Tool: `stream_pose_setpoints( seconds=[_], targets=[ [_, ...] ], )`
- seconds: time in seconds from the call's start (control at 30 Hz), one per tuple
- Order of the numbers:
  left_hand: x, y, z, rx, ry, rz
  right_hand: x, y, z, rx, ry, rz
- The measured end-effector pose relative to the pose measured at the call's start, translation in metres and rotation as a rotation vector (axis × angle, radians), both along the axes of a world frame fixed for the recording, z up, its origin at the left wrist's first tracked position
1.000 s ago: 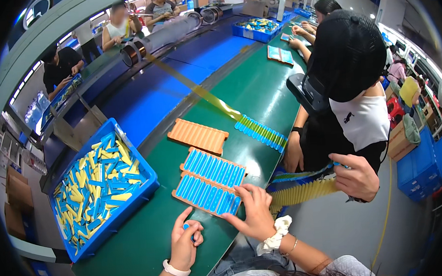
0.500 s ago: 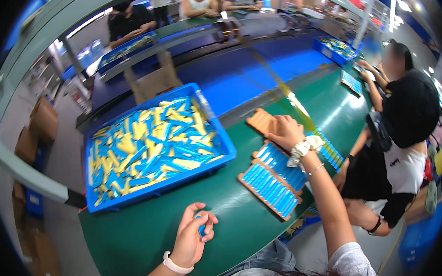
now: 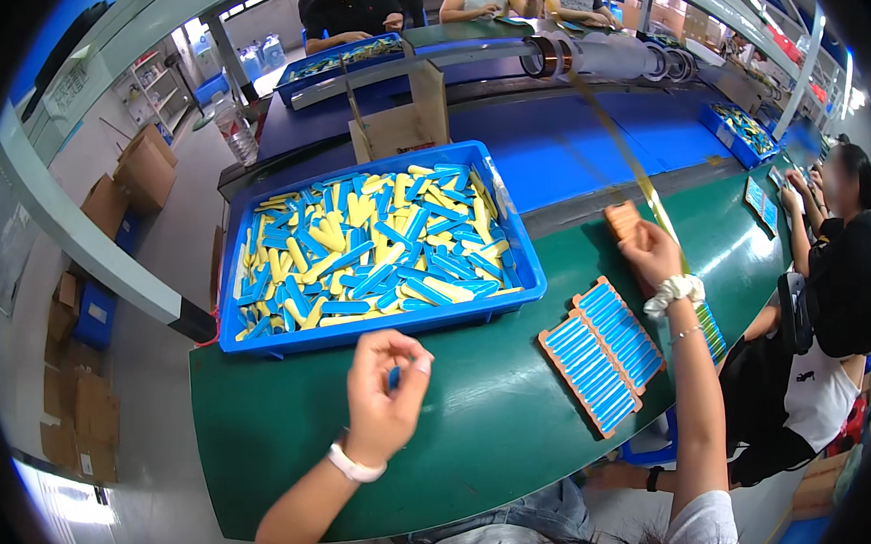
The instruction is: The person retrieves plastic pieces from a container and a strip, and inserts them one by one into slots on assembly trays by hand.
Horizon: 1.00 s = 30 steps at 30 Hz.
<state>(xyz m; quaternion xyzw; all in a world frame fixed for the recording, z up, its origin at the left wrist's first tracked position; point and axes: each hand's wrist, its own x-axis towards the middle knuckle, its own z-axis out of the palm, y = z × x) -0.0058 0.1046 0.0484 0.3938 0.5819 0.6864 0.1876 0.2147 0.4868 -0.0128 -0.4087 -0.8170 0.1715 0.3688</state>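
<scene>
The green tabletop point(image 3: 483, 417) runs under both arms, smooth and matte, with grey floor and stacked cardboard boxes point(image 3: 78, 399) to the left. Nearest, the left hand point(image 3: 383, 398) hovers above it with its grip narrow, fingertips pinched round a small blue piece point(image 3: 393, 378). To the right lie two flat orange-edged racks point(image 3: 602, 352), side by side and filled with rows of slim blue sticks. Just beyond the left hand sits a blue plastic bin point(image 3: 379, 329) heaped with loose blue and yellow sticks point(image 3: 385, 245). Farther right, the right hand point(image 3: 651, 253), a white scrunchie on its wrist, touches an empty orange rack point(image 3: 622, 220); how far its grip is closed cannot be told. Behind runs a blue conveyor point(image 3: 566, 132), with seated workers point(image 3: 348, 6) at the far side.
</scene>
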Motion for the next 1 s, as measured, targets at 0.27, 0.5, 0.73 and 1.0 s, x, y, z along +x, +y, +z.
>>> stream_pose_setpoints(
  seconds=[0.27,0.5,0.73,1.0],
  targets=[
    [-0.104,0.067,0.023,-0.35,0.647,-0.248,-0.003,-0.131,0.107,0.062,0.196,0.365],
    [-0.121,0.108,0.013,-0.583,1.012,-0.627,0.016,-0.252,0.077,0.044,-0.136,0.855],
    [-0.113,0.131,0.023,-0.729,1.38,-0.68,0.004,-0.285,0.038,-0.032,-0.165,0.96],
    [-0.109,0.127,-0.007,-0.672,1.323,-0.566,-0.002,-0.294,0.005,0.011,-0.215,0.884]
  ],
)
